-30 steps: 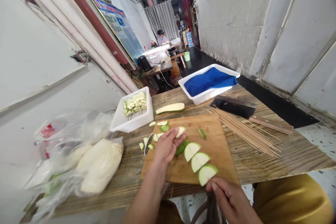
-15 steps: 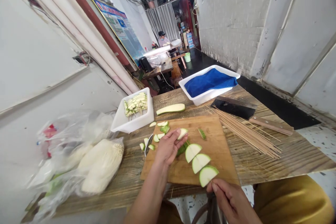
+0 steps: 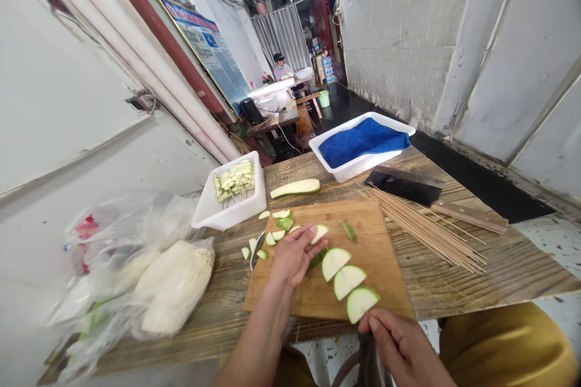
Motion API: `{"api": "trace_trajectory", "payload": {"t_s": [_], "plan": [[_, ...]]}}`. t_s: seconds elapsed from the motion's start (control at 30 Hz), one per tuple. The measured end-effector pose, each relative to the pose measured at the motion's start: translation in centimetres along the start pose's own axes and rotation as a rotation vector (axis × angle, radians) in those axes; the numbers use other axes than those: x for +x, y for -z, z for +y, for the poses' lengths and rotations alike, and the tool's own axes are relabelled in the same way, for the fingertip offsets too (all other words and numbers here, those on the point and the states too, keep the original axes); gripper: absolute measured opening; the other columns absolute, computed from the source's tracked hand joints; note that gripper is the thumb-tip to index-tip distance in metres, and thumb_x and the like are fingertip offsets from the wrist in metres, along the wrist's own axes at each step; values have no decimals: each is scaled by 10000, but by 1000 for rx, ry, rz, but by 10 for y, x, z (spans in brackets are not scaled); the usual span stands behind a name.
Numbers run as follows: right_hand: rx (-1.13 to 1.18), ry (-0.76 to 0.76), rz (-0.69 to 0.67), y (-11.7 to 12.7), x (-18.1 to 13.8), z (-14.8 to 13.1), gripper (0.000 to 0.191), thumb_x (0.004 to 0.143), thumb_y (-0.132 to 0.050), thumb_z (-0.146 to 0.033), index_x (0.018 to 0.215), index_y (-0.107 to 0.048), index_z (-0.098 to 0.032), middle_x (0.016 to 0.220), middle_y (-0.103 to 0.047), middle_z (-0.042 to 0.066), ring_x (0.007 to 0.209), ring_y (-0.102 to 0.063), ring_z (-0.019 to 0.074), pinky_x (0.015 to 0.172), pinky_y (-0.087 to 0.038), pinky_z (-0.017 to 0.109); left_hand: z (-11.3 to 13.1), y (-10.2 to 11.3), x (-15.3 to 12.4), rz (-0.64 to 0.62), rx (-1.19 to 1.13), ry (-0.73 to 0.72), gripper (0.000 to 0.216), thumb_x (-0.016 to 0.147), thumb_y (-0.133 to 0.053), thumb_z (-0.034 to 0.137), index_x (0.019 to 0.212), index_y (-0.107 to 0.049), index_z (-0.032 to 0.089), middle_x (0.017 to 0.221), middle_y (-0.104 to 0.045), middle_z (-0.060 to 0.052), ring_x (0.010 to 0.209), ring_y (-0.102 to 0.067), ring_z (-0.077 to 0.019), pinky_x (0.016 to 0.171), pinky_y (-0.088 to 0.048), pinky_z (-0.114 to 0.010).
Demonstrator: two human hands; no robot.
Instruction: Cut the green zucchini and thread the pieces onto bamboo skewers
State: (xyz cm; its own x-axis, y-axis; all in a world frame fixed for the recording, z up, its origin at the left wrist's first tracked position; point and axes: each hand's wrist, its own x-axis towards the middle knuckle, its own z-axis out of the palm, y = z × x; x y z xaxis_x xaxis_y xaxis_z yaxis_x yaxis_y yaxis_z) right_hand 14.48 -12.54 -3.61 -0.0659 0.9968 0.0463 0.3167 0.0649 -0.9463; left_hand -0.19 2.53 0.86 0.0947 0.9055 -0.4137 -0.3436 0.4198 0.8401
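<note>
My right hand (image 3: 394, 338) pinches the near end of a skewer, most of which is hidden by the slices on it. Three half-round zucchini slices (image 3: 349, 282) are threaded along it, pale with green rims. Just past the farthest one, my left hand (image 3: 294, 254) holds another zucchini slice (image 3: 320, 232) between thumb and fingers, close to the skewer's far end; whether the tip is in it I cannot tell. Both hands are over or beside the wooden cutting board (image 3: 381, 242). Loose zucchini pieces (image 3: 285, 223) lie at the board's left corner, some partly behind my left hand.
Bamboo skewers (image 3: 436, 233) and a cleaver (image 3: 403, 185) lie right of the board. Behind it are a peeled zucchini (image 3: 295, 188), a white tub (image 3: 227, 217) of skewered slices and a white tray (image 3: 358, 170) with a blue cloth. Plastic bags (image 3: 167, 290) sit left. A person (image 3: 281, 66) sits far back.
The left hand and its slice have shifted slightly right, as have the skewer and the right hand. More loose pieces show beside the left hand.
</note>
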Motion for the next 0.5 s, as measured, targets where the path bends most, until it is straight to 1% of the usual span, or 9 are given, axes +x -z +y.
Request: {"api": "trace_trajectory", "payload": {"t_s": [0.13, 0.33, 0.5], "plan": [[1, 8, 10, -1, -1, -2, 324, 915, -280, -330, 768, -533, -191, 652, -575, -2, 583, -540, 126, 561, -403, 202, 1, 0, -1, -25, -3, 39, 64, 764, -571, 54, 804, -621, 56, 775, -694, -120, 711, -672, -189, 691, -566, -285], [-12, 9, -4, 0, -1, -2, 343, 918, -265, -339, 747, -525, -193, 601, -526, -19, 531, -489, 117, 513, -373, 195, -1, 1, -2, -42, 3, 72, 49, 757, -585, 65, 788, -623, 66, 771, -696, -114, 707, -674, -195, 694, -564, -284], [0, -22, 1, -2, -2, 0, 361, 918, -260, -374, 743, -519, -193, 580, -478, -29, 509, -449, 109, 487, -357, 189, -5, 1, -2, -57, 12, 93, 46, 750, -601, 83, 790, -624, 77, 780, -698, -110, 701, -675, -184, 688, -557, -264]]}}
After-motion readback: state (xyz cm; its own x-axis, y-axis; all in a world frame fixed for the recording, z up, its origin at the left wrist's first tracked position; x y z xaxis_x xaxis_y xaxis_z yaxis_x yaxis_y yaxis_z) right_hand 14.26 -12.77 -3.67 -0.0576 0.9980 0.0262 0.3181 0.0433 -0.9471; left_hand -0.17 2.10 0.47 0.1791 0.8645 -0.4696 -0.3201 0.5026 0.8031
